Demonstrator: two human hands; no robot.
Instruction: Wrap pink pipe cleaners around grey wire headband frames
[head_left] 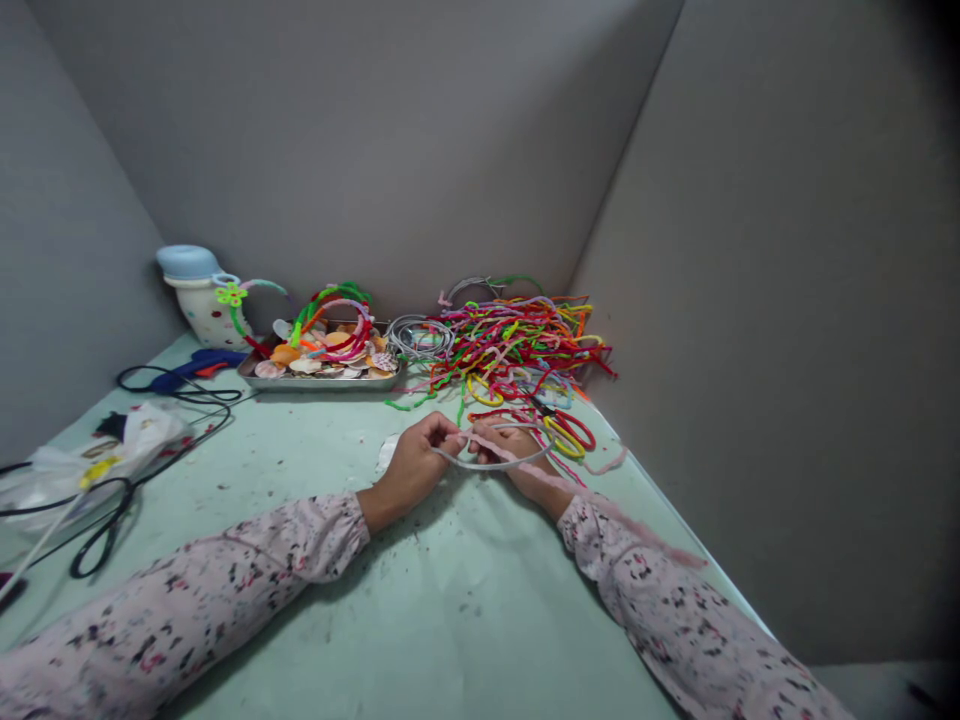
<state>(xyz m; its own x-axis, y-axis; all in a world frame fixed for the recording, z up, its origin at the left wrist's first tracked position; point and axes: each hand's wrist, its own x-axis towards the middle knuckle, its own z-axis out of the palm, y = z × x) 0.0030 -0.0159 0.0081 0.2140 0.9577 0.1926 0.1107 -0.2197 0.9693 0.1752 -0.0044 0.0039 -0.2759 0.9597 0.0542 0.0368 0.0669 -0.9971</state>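
My left hand (421, 455) is closed in a pinch on a thin grey ring, a hoop (499, 466) that lies across both hands. Close beside it, my right hand (517, 448) has its fingers pressed together on a pale pink pipe cleaner (559, 482) where it meets the hoop. The pipe cleaner's long free end trails to the right over my right sleeve. Just past my right hand lie scissors (568, 435) with red and yellow handles.
A large heap of coloured pipe cleaners (517, 335) spreads at the back. Beside it are coiled grey hoops (420, 338) and a metal tray (322, 383) of shells with finished-looking fuzzy rings on top. A spotted bottle (206, 310), black cable (180, 440) and plastic bag (146, 435) stand left.
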